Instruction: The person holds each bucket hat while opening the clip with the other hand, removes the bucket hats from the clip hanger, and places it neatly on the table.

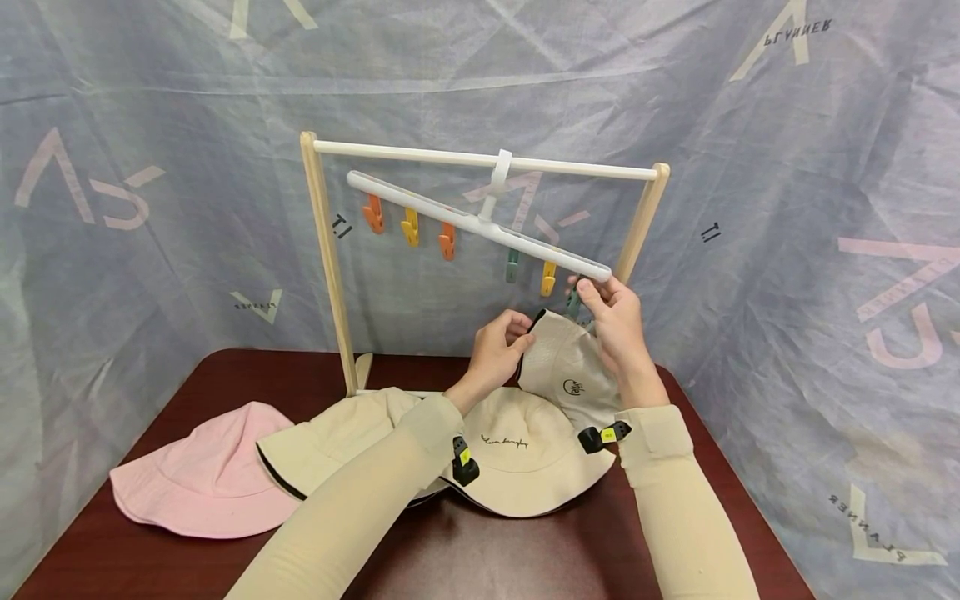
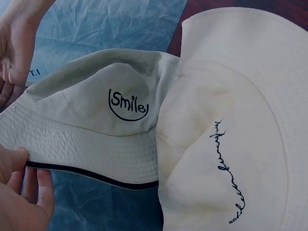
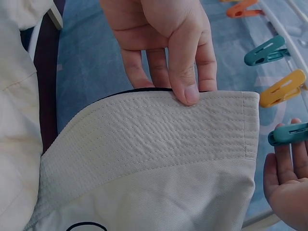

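Head view: bright, even, diffuse light; soft sheen on dark red table near front edge, faint shadows under hat brims. Wide-lens bowing toward picture edges; backdrop sheet sharp, creases readable. Left wrist view: strongly lit, cream hat at right nearly washed out, "Smile" print crisp, near fingers at lower left slightly soft. Right wrist view: dimmer, bluish cast, brim stitching sharp, clips at right edge mildly blurred.
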Demonstrator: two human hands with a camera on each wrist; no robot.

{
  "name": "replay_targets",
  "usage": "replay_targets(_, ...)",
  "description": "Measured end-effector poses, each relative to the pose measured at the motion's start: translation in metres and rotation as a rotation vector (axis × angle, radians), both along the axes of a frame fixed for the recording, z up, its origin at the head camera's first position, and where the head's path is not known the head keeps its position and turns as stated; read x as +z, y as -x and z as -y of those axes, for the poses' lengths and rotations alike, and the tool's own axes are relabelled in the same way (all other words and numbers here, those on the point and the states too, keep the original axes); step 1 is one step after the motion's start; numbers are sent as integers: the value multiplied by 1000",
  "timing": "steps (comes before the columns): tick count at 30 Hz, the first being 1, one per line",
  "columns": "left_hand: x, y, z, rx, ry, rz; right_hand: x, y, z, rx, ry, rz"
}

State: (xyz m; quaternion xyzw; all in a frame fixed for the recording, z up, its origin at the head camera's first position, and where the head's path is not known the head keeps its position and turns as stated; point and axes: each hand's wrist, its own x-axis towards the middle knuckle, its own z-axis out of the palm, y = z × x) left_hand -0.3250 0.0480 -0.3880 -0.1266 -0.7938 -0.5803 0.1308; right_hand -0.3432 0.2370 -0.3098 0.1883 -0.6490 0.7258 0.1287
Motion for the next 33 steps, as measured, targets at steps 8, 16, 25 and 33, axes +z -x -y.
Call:
replay_targets(8, 0, -1, 0, 0, -3, 1, 1, -1, 0, 11, 25, 8)
replay_targets(16, 1, -3, 0, 2, -5, -1, 2, -1, -2, 48, 40, 22)
replay_targets(25, 1, -3, 0, 1, -9, 0, 1, 0, -4, 60, 20, 33)
replay_targets(33, 2, -4, 0, 4, -9, 1, 0, 0, -6, 77, 33, 55)
